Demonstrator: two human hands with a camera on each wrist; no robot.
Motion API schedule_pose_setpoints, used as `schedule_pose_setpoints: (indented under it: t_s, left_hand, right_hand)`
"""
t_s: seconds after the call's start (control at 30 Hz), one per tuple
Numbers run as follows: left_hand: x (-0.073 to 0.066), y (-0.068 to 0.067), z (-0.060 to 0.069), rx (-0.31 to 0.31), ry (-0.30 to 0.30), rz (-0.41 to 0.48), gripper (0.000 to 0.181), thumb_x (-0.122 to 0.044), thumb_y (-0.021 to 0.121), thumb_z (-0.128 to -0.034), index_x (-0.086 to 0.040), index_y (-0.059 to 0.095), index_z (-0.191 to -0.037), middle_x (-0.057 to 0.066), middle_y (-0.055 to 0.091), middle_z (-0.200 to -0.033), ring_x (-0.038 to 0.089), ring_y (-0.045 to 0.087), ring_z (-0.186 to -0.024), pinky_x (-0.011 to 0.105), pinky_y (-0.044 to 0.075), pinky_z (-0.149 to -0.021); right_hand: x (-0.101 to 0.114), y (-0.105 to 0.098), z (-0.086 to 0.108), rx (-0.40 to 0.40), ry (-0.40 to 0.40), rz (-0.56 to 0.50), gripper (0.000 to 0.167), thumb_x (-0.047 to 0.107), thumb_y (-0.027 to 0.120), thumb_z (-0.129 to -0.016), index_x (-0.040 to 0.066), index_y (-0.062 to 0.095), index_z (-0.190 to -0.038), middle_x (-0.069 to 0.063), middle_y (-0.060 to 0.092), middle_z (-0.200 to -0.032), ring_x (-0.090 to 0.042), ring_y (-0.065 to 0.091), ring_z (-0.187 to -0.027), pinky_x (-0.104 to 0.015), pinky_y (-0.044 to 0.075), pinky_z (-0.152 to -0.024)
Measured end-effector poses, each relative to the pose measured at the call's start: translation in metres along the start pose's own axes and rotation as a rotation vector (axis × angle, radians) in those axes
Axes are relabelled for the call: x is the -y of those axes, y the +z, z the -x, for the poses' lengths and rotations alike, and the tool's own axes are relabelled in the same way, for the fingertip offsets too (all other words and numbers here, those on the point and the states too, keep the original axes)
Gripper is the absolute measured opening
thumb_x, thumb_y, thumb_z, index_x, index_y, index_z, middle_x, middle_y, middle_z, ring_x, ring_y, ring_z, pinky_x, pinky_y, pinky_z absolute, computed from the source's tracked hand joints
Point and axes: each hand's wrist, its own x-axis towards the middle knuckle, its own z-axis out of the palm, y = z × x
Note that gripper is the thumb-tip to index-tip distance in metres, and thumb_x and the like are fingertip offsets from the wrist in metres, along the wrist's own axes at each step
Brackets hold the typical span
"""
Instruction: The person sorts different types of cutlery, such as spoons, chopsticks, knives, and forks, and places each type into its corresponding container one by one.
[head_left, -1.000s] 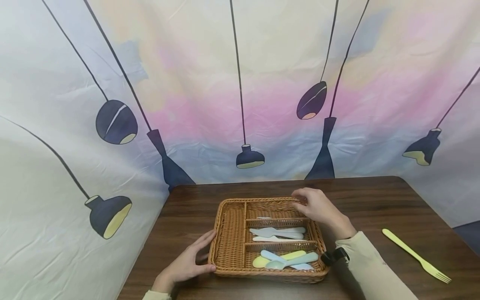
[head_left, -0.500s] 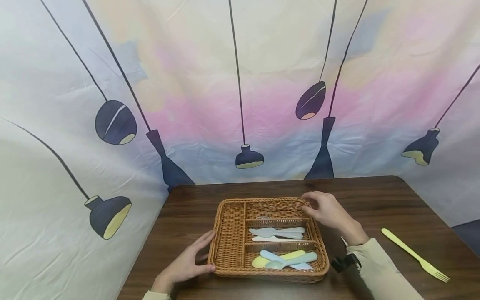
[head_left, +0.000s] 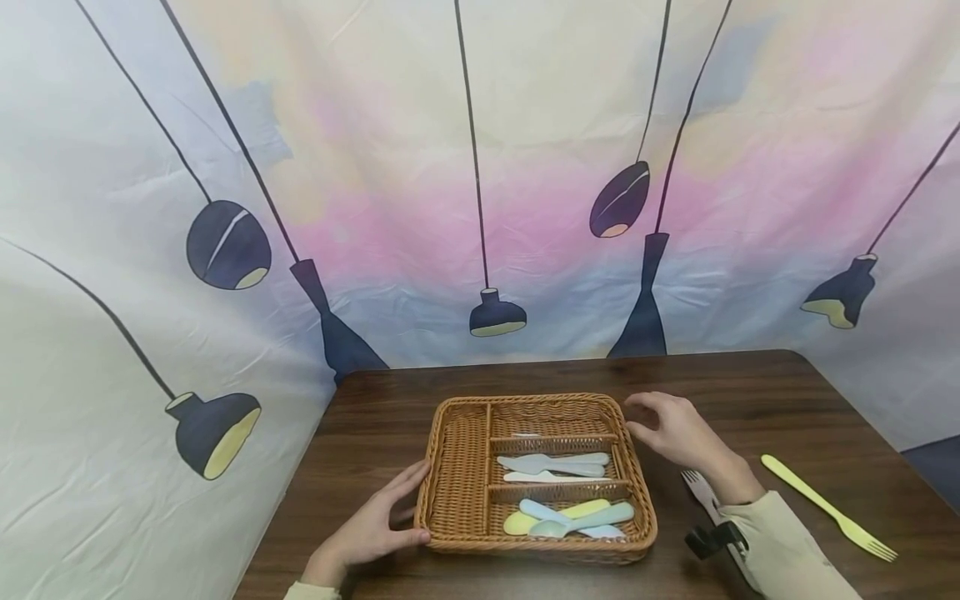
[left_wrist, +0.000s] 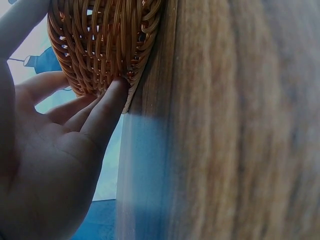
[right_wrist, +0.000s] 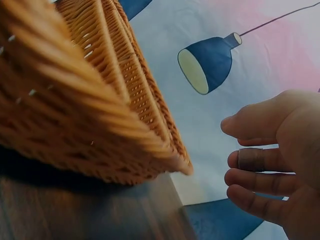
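A wicker basket [head_left: 459, 475] with compartments stands on the table. My left hand [head_left: 377, 523] rests against its left side, fingertips and thumb touching the wicker [left_wrist: 100, 45]. My right hand [head_left: 684, 435] is just off the basket's right side, fingers loosely bent and holding nothing; the right wrist view shows a gap between this hand [right_wrist: 280, 160] and the basket [right_wrist: 90, 120]. Pale knives [head_left: 555, 477] lie in the middle compartment. Yellow, blue and green spoons [head_left: 592, 522] lie crossed in the front one. Something pale lies in the back compartment, mostly hidden by the divider.
A yellow fork [head_left: 825, 504] lies on the wooden table [head_left: 757, 392] at the right. A greyish fork [head_left: 701, 492] lies partly under my right forearm and sleeve. Behind the table hangs a cloth [head_left: 555, 208] printed with lamps.
My right hand has left the basket's back right corner and moved right and toward me. The greyish fork has come into view beside my wrist. My left hand has stayed put.
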Motion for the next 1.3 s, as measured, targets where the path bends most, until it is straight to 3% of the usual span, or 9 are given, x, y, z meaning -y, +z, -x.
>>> schedule_pose_setpoints:
  t_s: [0.2, 1.1, 1.3]
  left_hand:
    - [0.001, 0.000, 0.001, 0.003, -0.007, 0.010, 0.090, -0.020, 0.076, -0.0860, -0.011, 0.020, -0.156, 0.020, 0.012, -0.161, 0.046, 0.024, -0.140, 0.022, 0.047, -0.099]
    - [0.003, 0.000, 0.000, -0.007, -0.011, 0.000, 0.091, -0.024, 0.077, -0.0849, -0.014, 0.021, -0.156, 0.020, 0.014, -0.161, 0.045, 0.022, -0.140, 0.020, 0.046, -0.098]
    - [0.001, 0.000, 0.001, -0.003, -0.016, 0.008, 0.091, -0.023, 0.076, -0.0853, -0.012, 0.021, -0.156, 0.021, 0.013, -0.161, 0.045, 0.022, -0.140, 0.018, 0.045, -0.098]
  right_hand:
    - [-0.006, -0.002, 0.010, 0.012, 0.027, 0.000, 0.034, 0.019, 0.075, -0.085, 0.004, 0.068, -0.114, -0.007, 0.070, -0.102, -0.016, 0.065, -0.081, -0.030, 0.054, -0.065]
    - [-0.033, -0.002, 0.054, 0.012, 0.057, 0.105, 0.037, 0.018, 0.081, -0.077, 0.004, 0.069, -0.110, -0.004, 0.069, -0.091, -0.015, 0.062, -0.076, -0.028, 0.050, -0.059]
    - [-0.036, -0.001, 0.063, 0.053, 0.091, 0.095, 0.042, 0.019, 0.082, -0.076, 0.003, 0.068, -0.112, -0.006, 0.069, -0.095, -0.018, 0.063, -0.079, -0.030, 0.050, -0.060]
